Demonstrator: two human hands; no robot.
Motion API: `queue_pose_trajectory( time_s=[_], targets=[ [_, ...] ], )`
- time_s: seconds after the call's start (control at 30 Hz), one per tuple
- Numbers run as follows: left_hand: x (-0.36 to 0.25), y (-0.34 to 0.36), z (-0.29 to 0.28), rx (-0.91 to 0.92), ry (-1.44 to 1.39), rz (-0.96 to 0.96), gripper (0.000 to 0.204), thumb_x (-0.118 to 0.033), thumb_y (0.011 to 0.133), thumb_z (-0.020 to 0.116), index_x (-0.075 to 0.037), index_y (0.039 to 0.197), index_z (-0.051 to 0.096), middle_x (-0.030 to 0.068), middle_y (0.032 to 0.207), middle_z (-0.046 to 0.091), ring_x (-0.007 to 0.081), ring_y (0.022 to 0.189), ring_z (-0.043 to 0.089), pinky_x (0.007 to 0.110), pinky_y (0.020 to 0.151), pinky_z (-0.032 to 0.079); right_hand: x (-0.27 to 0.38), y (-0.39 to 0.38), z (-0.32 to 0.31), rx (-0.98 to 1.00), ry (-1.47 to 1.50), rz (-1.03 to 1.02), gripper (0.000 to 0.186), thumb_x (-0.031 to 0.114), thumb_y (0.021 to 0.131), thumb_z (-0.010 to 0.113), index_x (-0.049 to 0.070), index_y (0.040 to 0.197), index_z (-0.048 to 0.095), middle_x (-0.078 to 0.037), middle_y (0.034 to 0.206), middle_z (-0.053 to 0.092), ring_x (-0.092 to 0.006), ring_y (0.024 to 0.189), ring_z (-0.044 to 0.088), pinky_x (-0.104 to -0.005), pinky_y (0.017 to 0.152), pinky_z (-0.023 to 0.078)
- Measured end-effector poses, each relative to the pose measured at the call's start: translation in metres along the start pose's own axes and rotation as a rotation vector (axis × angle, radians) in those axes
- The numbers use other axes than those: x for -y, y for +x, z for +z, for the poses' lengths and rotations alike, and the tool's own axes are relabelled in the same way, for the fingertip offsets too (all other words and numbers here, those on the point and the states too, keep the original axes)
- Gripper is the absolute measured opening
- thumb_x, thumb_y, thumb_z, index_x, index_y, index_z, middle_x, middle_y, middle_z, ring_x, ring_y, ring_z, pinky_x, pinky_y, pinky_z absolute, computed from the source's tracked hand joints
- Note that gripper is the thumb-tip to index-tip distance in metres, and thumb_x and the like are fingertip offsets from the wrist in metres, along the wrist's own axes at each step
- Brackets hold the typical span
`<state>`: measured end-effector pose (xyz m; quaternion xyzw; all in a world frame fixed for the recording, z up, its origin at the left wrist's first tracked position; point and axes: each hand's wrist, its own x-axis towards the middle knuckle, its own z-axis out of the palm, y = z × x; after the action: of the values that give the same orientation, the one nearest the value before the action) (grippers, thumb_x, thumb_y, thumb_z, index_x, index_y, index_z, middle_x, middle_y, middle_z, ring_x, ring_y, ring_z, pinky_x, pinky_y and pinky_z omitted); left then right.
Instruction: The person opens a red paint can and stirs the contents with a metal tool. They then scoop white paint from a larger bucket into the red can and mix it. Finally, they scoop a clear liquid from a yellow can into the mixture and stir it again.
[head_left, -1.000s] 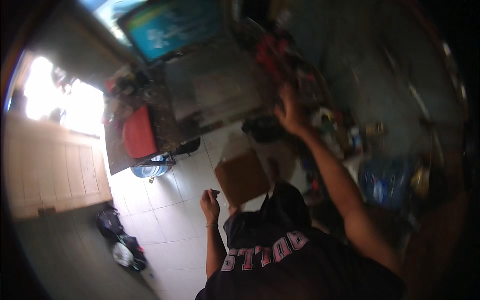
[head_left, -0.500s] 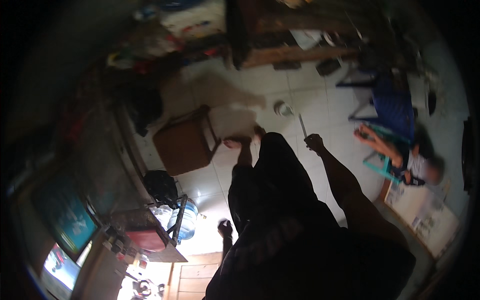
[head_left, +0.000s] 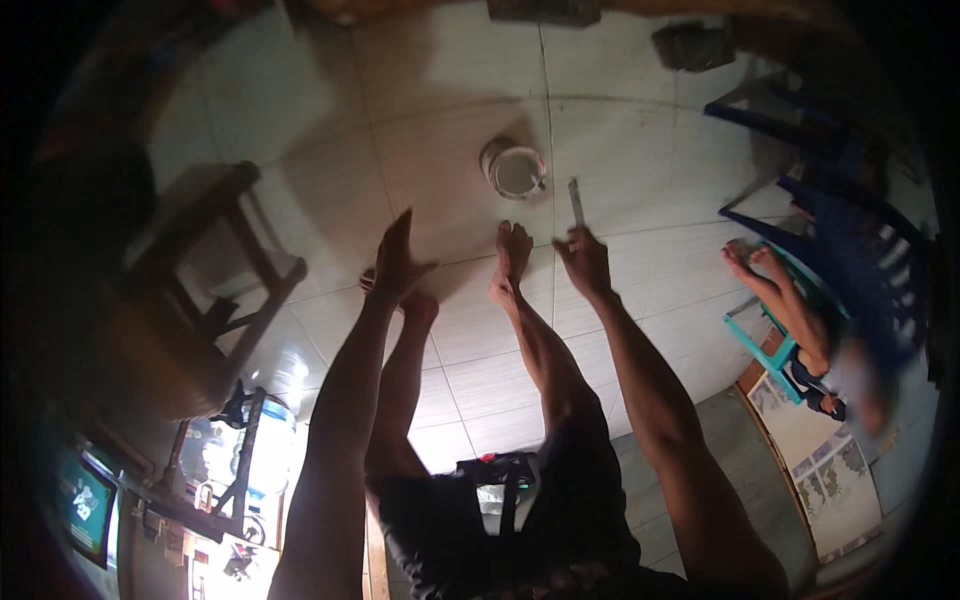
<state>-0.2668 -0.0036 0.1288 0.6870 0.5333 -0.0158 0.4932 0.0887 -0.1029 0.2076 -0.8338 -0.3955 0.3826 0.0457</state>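
My right hand [head_left: 585, 260] is closed round one end of a slim, flat, pale stick-like tool [head_left: 576, 204]. The tool's far end points away from me over the tiled floor [head_left: 480, 340], and its exact kind is not clear. Reaching forward above my left foot, my left hand [head_left: 397, 262] is empty, with thumb and fingers apart. Between and beyond both hands stands a small round open can [head_left: 515, 170], pale inside, with smears on its rim. Neither hand touches the can.
A wooden stool [head_left: 235, 260] stands at the left. On the right are blue plastic chairs [head_left: 850, 230], and a person [head_left: 800, 310] sits on a turquoise stool [head_left: 765, 345]. A framed pale panel [head_left: 825, 470] is at the lower right. Behind the left stool, bright light comes in.
My view has come lower and nearer the floor. My left hand has swung forward from beside my body. The right hand still holds the stick-like tool, now closer to the can.
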Motion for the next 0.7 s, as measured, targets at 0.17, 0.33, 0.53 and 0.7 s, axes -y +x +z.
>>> queue_pose_trajectory(
  time_s=[0.17, 0.33, 0.53, 0.7],
  targets=[
    [-0.003, 0.145, 0.09, -0.079, 0.097, 0.234, 0.147, -0.038, 0.057, 0.102, -0.004, 0.167, 0.009, 0.0226, 0.171, 0.021, 0.039, 0.155, 0.027, 0.048, 0.128, 0.029, 0.019, 0.088, 0.04, -0.161, 0.024, -0.218, 0.041, 0.033, 0.091, 0.083, -0.001, 0.106, 0.066, -0.017, 0.091, 0.075, -0.029, 0.078, 0.075, -0.0405, 0.07, 0.058],
    [-0.015, 0.212, 0.157, -0.044, -0.334, 0.414, 0.136, -0.037, 0.057, 0.103, -0.002, 0.162, 0.025, 0.02, 0.164, 0.033, 0.036, 0.153, 0.034, 0.045, 0.125, 0.037, -0.005, 0.116, 0.054, -0.216, -0.038, -0.311, 0.022, 0.023, 0.095, 0.077, 0.003, 0.097, 0.068, -0.013, 0.086, 0.073, -0.0312, 0.076, 0.073, -0.0416, 0.067, 0.057],
    [-0.039, 0.217, 0.153, 0.004, -0.319, 0.394, 0.116, -0.029, 0.061, 0.102, -0.005, 0.156, 0.038, 0.0165, 0.155, 0.048, 0.032, 0.142, 0.05, 0.04, 0.119, 0.044, -0.015, 0.102, 0.06, -0.182, -0.127, -0.403, 0.012, 0.016, 0.098, 0.072, 0.005, 0.101, 0.07, -0.009, 0.083, 0.07, -0.0228, 0.068, 0.07, -0.0365, 0.061, 0.057],
    [-0.024, 0.204, 0.154, -0.042, -0.375, 0.305, 0.113, -0.022, 0.06, 0.102, -0.007, 0.154, 0.04, 0.015, 0.151, 0.052, 0.0309, 0.138, 0.054, 0.043, 0.116, 0.047, -0.097, 0.12, 0.049, -0.453, 0.331, 0.015, 0.023, 0.02, 0.1, 0.073, 0.002, 0.114, 0.071, -0.007, 0.078, 0.071, -0.0131, 0.063, 0.064, -0.0292, 0.06, 0.053]
  ],
)
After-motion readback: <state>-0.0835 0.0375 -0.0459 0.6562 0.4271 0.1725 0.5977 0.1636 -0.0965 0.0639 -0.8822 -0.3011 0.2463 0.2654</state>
